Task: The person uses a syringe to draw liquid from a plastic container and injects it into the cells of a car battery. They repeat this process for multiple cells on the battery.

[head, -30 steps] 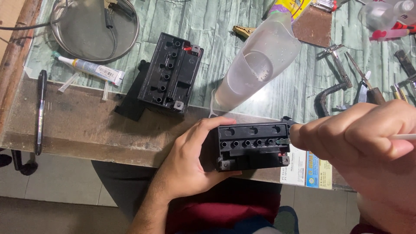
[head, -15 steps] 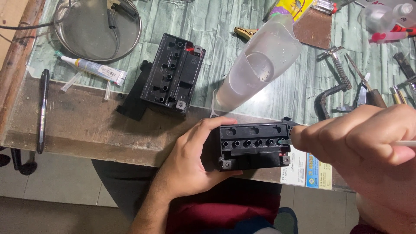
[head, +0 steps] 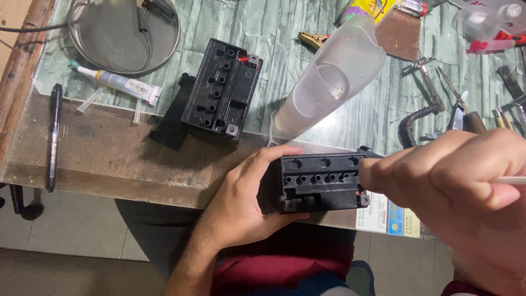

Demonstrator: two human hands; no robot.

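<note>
My left hand (head: 246, 203) grips the left end of a small black battery (head: 320, 183) that rests at the table's near edge, its top showing a row of round cell holes. My right hand (head: 455, 175) is closed around a thin tool with a white handle (head: 509, 180). Its tip meets the battery's top near the right end, where a little red shows at the terminal. A second black battery (head: 222, 90) lies further back on the table, a red mark at its far corner, apart from both hands.
A clear plastic measuring jug (head: 329, 82) stands just behind the held battery. A metal bowl (head: 123, 35), a white tube (head: 118, 82) and a black pen (head: 53, 134) lie at the left. Pliers and several hand tools (head: 455, 104) crowd the right. A label sheet (head: 389, 219) lies under my right hand.
Both hands and the battery stay nearly where they were. The view has shifted slightly; the tool tip remains on the battery's top.
</note>
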